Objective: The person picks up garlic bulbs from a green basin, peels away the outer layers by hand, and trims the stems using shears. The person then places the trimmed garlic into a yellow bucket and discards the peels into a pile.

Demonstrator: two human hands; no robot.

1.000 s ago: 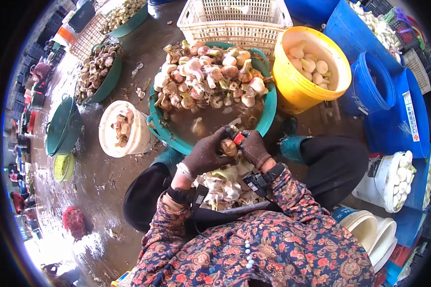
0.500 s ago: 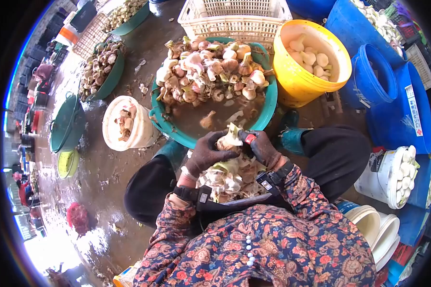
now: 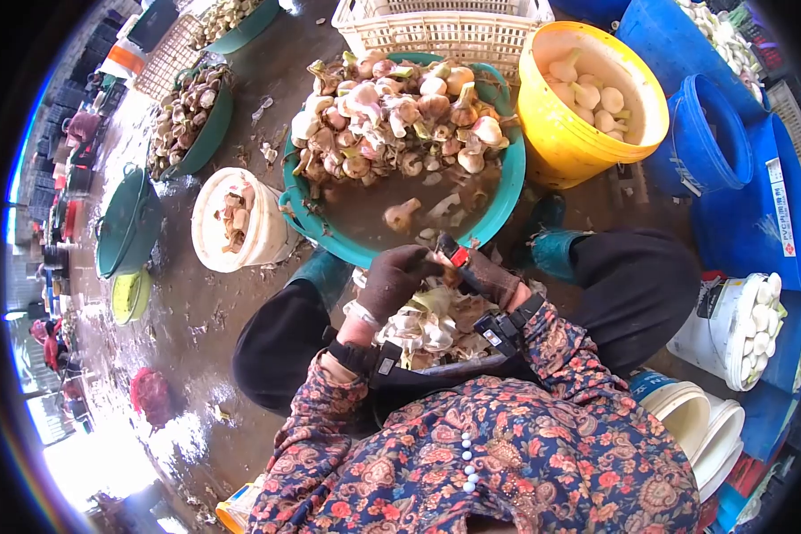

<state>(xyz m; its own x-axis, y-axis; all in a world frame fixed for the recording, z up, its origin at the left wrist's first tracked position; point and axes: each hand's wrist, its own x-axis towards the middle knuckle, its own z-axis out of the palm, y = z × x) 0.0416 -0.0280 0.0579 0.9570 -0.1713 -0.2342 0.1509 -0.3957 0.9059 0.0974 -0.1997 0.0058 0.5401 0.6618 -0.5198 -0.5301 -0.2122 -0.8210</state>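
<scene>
Your right hand (image 3: 488, 274) is clamped on a small dark tool with a red band (image 3: 459, 257), in front of your lap. Your left hand (image 3: 395, 283) has its fingers bent in beside it, near a brownish piece (image 3: 449, 271) mostly hidden between your hands; can't tell if that grip is closed. Loose skins (image 3: 432, 325) lie below both hands. Unpeeled garlic bulbs (image 3: 400, 116) are heaped at the far side of the green tub (image 3: 513, 182), in murky water. Pale bulbs (image 3: 587, 96) sit in the yellow bucket (image 3: 552, 133), right of the tub.

Head cam, looks fwd/down, approx. arm's length.
</scene>
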